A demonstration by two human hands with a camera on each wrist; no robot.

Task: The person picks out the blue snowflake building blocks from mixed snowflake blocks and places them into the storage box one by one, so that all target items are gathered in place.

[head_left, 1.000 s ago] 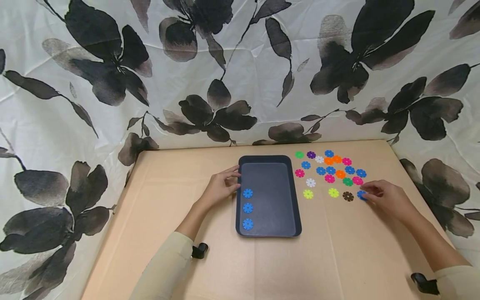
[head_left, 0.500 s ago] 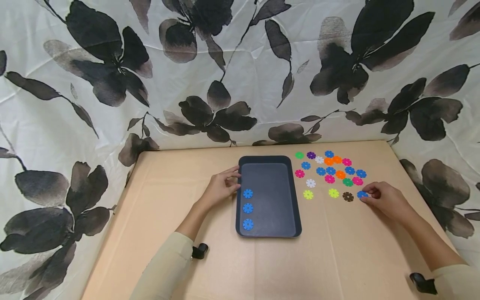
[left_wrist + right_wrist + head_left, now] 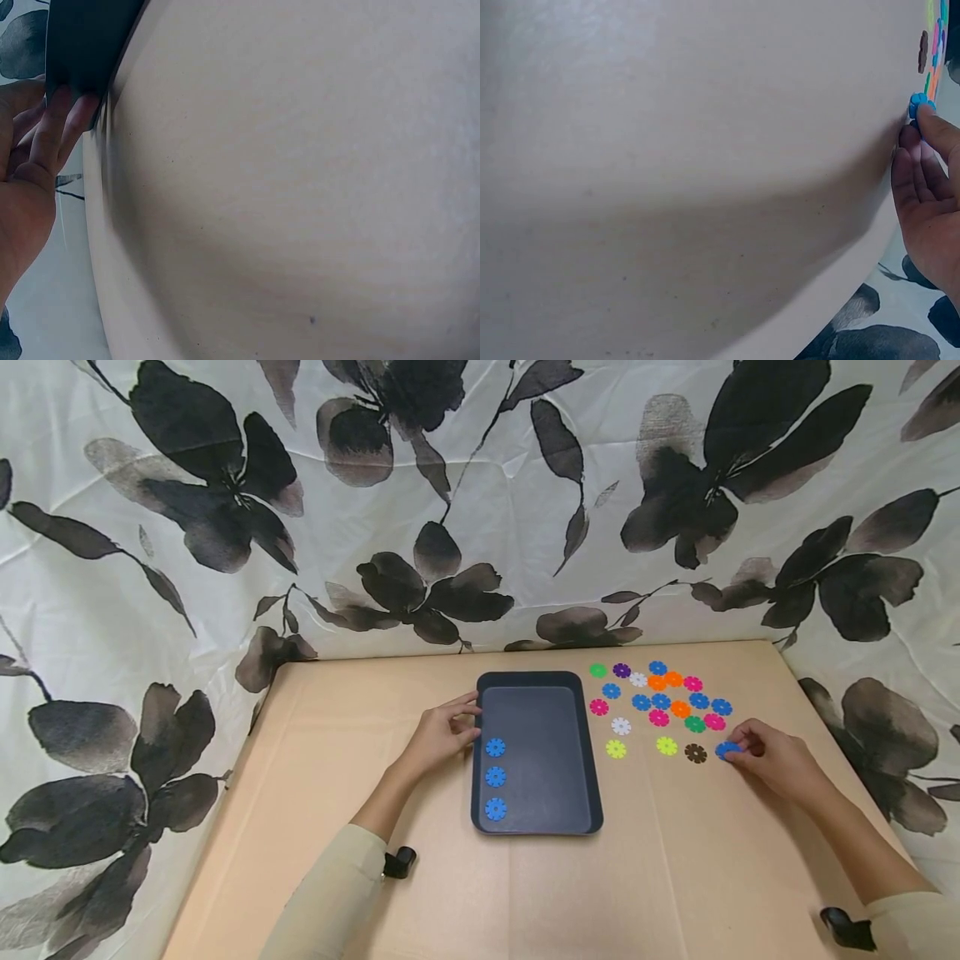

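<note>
Right hand (image 3: 776,760) down on the tan surface (image 3: 675,877) at the right, fingers curled, thumb and fingertips pinched on a blue disc (image 3: 724,749). Disc at the near right edge of the loose scatter, just right of a brown disc (image 3: 695,753) and low on the surface; from the head view, impossible to tell whether lifted clear or touching. Round and notched at the rim, so no long axis to speak of; flat face turned roughly upward. In the right wrist view, same blue disc (image 3: 917,103) seen at the fingertips (image 3: 930,124), against the surface edge-on.

Left hand (image 3: 438,735) rested at the left rim of the dark tray (image 3: 536,825), fingers bent loosely round that rim near its far left corner. In the left wrist view, fingertips (image 3: 64,120) pressed on the tray's dark edge (image 3: 86,45). Tray rectangular, long axis run away from the person, short sides near and far.

Inside the tray, three blue discs (image 3: 495,777) laid flat in a line along the left wall, that line parallel to the tray's long axis, each apart from the next.

Beyond the right hand, a scatter of coloured discs (image 3: 660,700) on the surface to the right of the tray: blue, orange, pink, green, yellow, white, purple. Flowered black-and-white cloth (image 3: 225,510) hung behind and beside the surface.
</note>
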